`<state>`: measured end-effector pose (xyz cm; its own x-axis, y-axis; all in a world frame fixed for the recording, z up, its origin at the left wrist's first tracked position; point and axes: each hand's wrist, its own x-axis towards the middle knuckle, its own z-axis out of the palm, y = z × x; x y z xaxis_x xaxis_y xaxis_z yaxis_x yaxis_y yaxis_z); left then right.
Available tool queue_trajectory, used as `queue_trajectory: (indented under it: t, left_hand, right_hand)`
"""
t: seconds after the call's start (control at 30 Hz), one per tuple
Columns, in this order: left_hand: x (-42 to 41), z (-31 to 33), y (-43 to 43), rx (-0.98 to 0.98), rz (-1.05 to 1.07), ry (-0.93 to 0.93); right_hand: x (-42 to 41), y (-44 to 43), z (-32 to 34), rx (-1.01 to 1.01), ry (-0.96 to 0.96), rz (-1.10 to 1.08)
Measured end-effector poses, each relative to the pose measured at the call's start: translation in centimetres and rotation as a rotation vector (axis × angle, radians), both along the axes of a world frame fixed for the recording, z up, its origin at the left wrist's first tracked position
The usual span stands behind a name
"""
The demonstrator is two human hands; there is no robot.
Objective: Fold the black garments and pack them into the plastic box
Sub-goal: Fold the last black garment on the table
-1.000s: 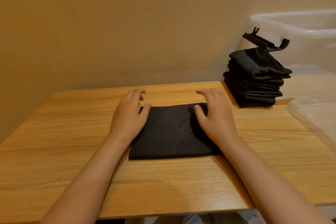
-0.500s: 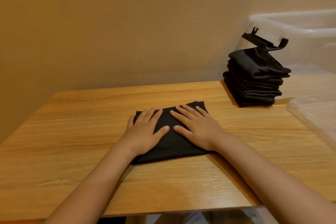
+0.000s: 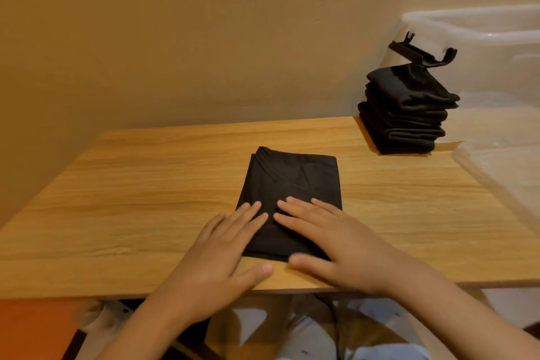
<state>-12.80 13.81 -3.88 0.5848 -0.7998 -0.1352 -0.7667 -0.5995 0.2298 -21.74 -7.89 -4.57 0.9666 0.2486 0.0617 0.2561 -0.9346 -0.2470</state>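
A folded black garment (image 3: 295,184) lies flat on the wooden table (image 3: 146,184), near its front edge. My left hand (image 3: 222,251) rests flat on the garment's near left corner, fingers spread. My right hand (image 3: 330,240) presses flat on its near right part, fingers apart. Neither hand grips anything. A stack of folded black garments (image 3: 406,114) stands at the table's far right. Behind the stack is the clear plastic box (image 3: 482,38), whose inside I cannot see.
A black clip-like plastic piece (image 3: 420,54) sits on top of the stack. A clear plastic lid or sheet (image 3: 502,172) lies at the table's right edge. A beige wall runs behind the table. My lap shows below the front edge.
The garment has been folded narrower and now lies lengthwise away from me. Both hands slid back toward me onto its near end, and the camera tilted down.
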Motion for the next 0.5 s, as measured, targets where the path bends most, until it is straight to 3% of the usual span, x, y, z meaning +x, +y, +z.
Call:
queue_trajectory:
  t: [0.13,0.23,0.37,0.5]
  left_hand:
    - [-2.1,-1.4,2.2,-0.069,-0.06,-0.169]
    - [-3.2,-3.2,3.6,-0.228,-0.127,-0.262]
    - [-3.2,-3.9,4.0,-0.438,-0.141,-0.244]
    - [-2.9,-3.4,4.3,-0.526,-0.099,-0.177]
  right_hand:
    - [-4.0,-1.5,-0.8,-0.119,0.076,0.054]
    - [-5.6,-1.7,-2.4,-0.176,-0.131,0.044]
    - [-6.3,-1.6,-3.4,0.029,-0.302,0.052]
    - [-6.4,-1.9,-2.5,0.212,-0.295,-0.01]
